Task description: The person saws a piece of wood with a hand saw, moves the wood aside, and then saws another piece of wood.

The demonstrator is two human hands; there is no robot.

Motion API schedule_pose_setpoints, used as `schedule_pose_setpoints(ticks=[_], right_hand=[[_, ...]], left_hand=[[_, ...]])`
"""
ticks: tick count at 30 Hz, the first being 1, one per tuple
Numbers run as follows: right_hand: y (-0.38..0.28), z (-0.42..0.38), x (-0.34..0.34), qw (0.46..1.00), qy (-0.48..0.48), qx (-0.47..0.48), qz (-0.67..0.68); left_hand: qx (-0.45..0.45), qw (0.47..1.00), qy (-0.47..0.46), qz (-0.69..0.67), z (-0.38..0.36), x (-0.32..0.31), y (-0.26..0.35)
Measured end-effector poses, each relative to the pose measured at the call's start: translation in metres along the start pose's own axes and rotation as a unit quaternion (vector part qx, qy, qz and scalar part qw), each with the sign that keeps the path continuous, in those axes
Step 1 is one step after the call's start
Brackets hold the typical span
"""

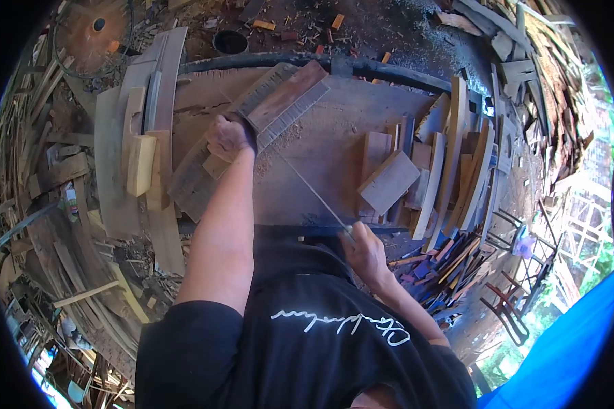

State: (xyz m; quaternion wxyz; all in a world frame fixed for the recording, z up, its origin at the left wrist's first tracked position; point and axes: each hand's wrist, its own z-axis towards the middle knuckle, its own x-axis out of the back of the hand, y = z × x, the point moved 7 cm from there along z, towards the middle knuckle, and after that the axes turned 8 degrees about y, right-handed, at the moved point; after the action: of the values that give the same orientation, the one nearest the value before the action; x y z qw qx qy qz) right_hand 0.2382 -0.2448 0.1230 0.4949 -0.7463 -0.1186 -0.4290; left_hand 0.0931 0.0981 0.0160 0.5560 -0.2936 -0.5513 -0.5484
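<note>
My left hand (228,138) is closed at the lower left end of a reddish-brown wooden block (286,97), which lies diagonally over grey boards on the workbench (320,143). Its fingertips are partly hidden. Nearer my body, my right hand (366,253) is closed around the near end of a long thin tool (314,191). The tool slants up and left across the bench, its far tip close to some sawdust (266,163). What kind of tool it is, I cannot tell.
Wooden blocks (390,181) and curved pieces (456,157) stand at the bench's right side. Long planks (116,163) and a pale block (142,165) are at the left. Beyond the bench are a dark bucket (230,42) and a round fan-like object (92,34).
</note>
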Motion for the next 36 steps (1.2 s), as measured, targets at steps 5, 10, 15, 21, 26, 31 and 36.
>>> schedule_pose_setpoints(ticks=[5,10,15,21,26,31,36], right_hand=[[-0.051,0.113,-0.081,0.997,0.022,0.064,0.034],[-0.059,0.099,-0.062,0.997,0.029,0.058,0.031],[-0.019,0.011,-0.001,0.999,0.001,-0.020,0.046],[-0.047,0.095,-0.059,0.995,0.040,0.051,0.072],[-0.071,0.130,-0.080,0.997,0.038,0.049,0.041],[-0.040,0.041,-0.016,0.998,0.031,0.031,0.033],[-0.027,0.044,-0.016,0.999,0.008,0.021,0.022]], left_hand=[[-0.019,0.998,0.030,-0.049,-0.007,0.003,0.001],[0.030,0.999,-0.001,-0.041,-0.002,-0.005,0.003],[0.017,1.000,-0.009,-0.024,-0.003,0.009,0.006],[-0.014,1.000,0.006,-0.008,-0.004,0.010,0.007],[0.036,0.998,-0.012,-0.052,-0.003,0.010,0.003],[0.038,0.999,-0.008,-0.033,-0.003,0.011,0.006],[-0.038,0.999,0.015,-0.018,-0.004,0.009,0.009]])
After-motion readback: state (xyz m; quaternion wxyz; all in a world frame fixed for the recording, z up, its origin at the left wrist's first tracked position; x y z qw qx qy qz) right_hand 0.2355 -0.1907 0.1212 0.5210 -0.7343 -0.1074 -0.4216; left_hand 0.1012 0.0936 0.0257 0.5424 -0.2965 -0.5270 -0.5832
